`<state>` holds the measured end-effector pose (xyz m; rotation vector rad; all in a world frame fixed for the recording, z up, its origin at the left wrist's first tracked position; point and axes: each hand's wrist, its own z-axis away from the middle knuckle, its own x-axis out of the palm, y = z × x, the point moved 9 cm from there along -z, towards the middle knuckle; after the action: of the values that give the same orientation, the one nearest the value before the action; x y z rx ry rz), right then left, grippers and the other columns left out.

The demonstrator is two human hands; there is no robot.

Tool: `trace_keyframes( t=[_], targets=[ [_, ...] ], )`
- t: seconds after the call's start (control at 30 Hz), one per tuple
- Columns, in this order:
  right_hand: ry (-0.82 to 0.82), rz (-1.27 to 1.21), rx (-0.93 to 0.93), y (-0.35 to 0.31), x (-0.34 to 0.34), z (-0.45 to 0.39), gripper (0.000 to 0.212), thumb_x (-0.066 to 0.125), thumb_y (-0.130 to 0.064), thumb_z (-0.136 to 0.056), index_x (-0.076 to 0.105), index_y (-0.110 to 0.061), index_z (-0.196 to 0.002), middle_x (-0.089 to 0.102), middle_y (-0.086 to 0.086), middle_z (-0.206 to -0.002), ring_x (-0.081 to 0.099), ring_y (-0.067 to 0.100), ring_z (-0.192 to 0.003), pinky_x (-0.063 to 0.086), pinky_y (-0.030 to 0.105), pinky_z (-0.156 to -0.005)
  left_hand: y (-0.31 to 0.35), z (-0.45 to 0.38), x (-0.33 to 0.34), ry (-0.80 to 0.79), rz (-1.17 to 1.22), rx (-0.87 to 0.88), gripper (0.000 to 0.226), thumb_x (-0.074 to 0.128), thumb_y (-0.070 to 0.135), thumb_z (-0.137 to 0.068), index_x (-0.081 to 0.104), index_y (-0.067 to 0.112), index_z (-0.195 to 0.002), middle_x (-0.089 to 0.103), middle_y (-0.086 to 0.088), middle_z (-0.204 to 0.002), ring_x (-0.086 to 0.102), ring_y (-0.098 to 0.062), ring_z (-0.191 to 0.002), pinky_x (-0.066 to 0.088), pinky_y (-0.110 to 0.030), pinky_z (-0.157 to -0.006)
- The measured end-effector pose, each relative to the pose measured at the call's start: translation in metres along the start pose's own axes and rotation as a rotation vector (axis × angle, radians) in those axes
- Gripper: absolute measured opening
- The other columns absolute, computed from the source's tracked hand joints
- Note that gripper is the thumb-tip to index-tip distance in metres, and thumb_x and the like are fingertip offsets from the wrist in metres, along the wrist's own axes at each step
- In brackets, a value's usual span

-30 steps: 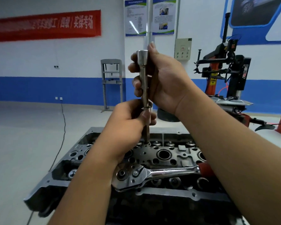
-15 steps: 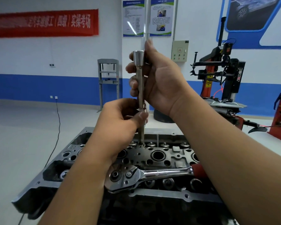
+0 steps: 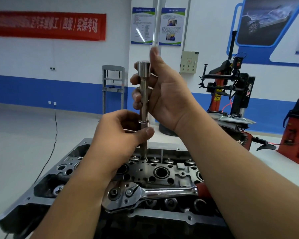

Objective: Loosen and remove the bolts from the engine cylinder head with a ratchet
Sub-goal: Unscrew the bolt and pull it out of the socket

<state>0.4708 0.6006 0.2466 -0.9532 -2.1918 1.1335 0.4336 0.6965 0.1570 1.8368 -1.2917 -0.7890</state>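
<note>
Cylinder head (image 3: 162, 219) lies flat at the bottom of the view, long side across; all positions below are given from it. A long steel socket extension (image 3: 144, 94) stands upright above its far edge, lower tip at a bolt hole in the far row of valve springs, wide drive end on top. Right hand (image 3: 162, 94) grips the upper shaft, fingers curled round it from behind, thumb up alongside the drive end. Left hand (image 3: 117, 140) grips lower down, thumb and fingers pinching the shaft just under the collar; what lies inside that pinch besides the shaft cannot be told. Ratchet (image 3: 145, 194) lies loose on top of the cylinder head, near its front edge, round head toward the left, chrome handle running right under the right forearm, red grip partly hidden. Neither hand touches it. Beyond the cylinder head: grey press frame (image 3: 113, 87) against the blue-and-white wall, red banner (image 3: 47, 25) up left, tyre changer (image 3: 231, 88) to the right, black cable (image 3: 53, 135) trailing over the floor on the left.
</note>
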Motion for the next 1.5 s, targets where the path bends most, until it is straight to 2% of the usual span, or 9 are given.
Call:
trace_keyframes(
  t=[0.1, 0.33, 0.53, 0.77, 0.97, 1.17, 1.33, 1.43, 1.5],
  targets=[
    [-0.018, 0.022, -0.04, -0.003, 0.002, 0.0, 0.031, 0.063, -0.04, -0.098, 0.056, -0.011, -0.097, 0.068, 0.004, -0.077, 0.057, 0.021, -0.053, 0.05, 0.036, -0.058, -0.001, 0.0, -0.007, 0.059, -0.033, 0.002, 0.031, 0.096, 0.026, -0.068, 0.074, 0.023, -0.089, 0.078, -0.001, -0.081, 0.078, -0.023, -0.077, 0.064, -0.045, -0.075],
    [-0.035, -0.017, 0.016, 0.0, 0.004, 0.002, 0.037, 0.052, -0.046, -0.105, 0.063, -0.01, -0.103, 0.071, 0.006, -0.081, 0.058, 0.021, -0.054, 0.047, 0.034, -0.058, 0.0, 0.001, 0.017, -0.152, 0.014, -0.025, 0.022, 0.064, 0.006, -0.101, 0.07, 0.025, -0.11, 0.08, 0.005, -0.095, 0.078, -0.012, -0.091, 0.06, -0.046, -0.09],
    [-0.055, 0.021, -0.018, -0.001, 0.008, 0.002, 0.025, 0.06, -0.035, -0.102, 0.058, -0.011, -0.101, 0.07, 0.006, -0.08, 0.058, 0.023, -0.054, 0.048, 0.037, -0.059, 0.002, 0.001, -0.004, 0.046, -0.06, 0.01, 0.025, 0.094, 0.024, -0.074, 0.075, 0.027, -0.089, 0.078, 0.001, -0.081, 0.078, -0.022, -0.074, 0.064, -0.049, -0.077],
    [-0.017, -0.022, 0.046, 0.002, 0.004, 0.002, 0.034, 0.051, -0.044, -0.106, 0.061, -0.012, -0.105, 0.07, 0.004, -0.079, 0.056, 0.02, -0.054, 0.045, 0.034, -0.058, -0.002, 0.0, 0.015, -0.13, 0.025, -0.051, 0.023, 0.063, 0.007, -0.102, 0.069, 0.028, -0.108, 0.079, 0.004, -0.096, 0.078, -0.016, -0.089, 0.063, -0.051, -0.084],
    [-0.016, 0.029, 0.003, 0.0, 0.005, 0.002, 0.033, 0.052, -0.042, -0.106, 0.06, -0.011, -0.1, 0.069, 0.004, -0.078, 0.056, 0.02, -0.053, 0.046, 0.035, -0.058, 0.001, 0.0, -0.002, 0.027, -0.061, 0.001, 0.02, 0.089, 0.023, -0.082, 0.073, 0.032, -0.091, 0.077, 0.002, -0.084, 0.078, -0.025, -0.074, 0.065, -0.05, -0.068],
    [-0.028, -0.03, 0.066, 0.003, 0.003, 0.002, 0.04, 0.048, -0.049, -0.106, 0.063, -0.012, -0.102, 0.069, 0.004, -0.078, 0.055, 0.019, -0.054, 0.045, 0.032, -0.057, -0.004, 0.001, 0.02, -0.177, -0.014, -0.082, 0.017, 0.062, 0.016, -0.104, 0.067, 0.032, -0.108, 0.079, 0.007, -0.094, 0.078, -0.011, -0.089, 0.063, -0.044, -0.075],
    [-0.017, 0.002, -0.023, -0.003, 0.001, 0.002, 0.036, 0.065, -0.044, -0.095, 0.054, -0.01, -0.099, 0.07, 0.006, -0.079, 0.058, 0.022, -0.054, 0.051, 0.036, -0.055, 0.002, 0.003, 0.002, -0.018, -0.071, -0.048, 0.027, 0.095, 0.03, -0.069, 0.074, 0.024, -0.087, 0.077, 0.0, -0.08, 0.077, -0.022, -0.072, 0.063, -0.048, -0.07],
    [-0.027, 0.033, -0.061, -0.006, 0.003, 0.002, 0.025, 0.068, -0.033, -0.094, 0.054, -0.012, -0.095, 0.069, 0.005, -0.079, 0.057, 0.02, -0.053, 0.05, 0.035, -0.055, 0.004, 0.006, -0.003, 0.011, -0.103, -0.046, 0.044, 0.09, 0.051, -0.048, 0.076, 0.023, -0.078, 0.077, 0.002, -0.076, 0.076, -0.016, -0.067, 0.056, -0.036, -0.062],
    [-0.023, 0.039, -0.07, -0.007, 0.002, 0.002, 0.022, 0.067, -0.029, -0.098, 0.054, -0.011, -0.094, 0.069, 0.005, -0.079, 0.057, 0.02, -0.053, 0.05, 0.035, -0.055, 0.002, 0.005, -0.001, 0.006, -0.071, -0.062, 0.04, 0.086, 0.053, -0.052, 0.077, 0.024, -0.078, 0.078, 0.002, -0.077, 0.077, -0.015, -0.07, 0.055, -0.035, -0.064]
  ],
)
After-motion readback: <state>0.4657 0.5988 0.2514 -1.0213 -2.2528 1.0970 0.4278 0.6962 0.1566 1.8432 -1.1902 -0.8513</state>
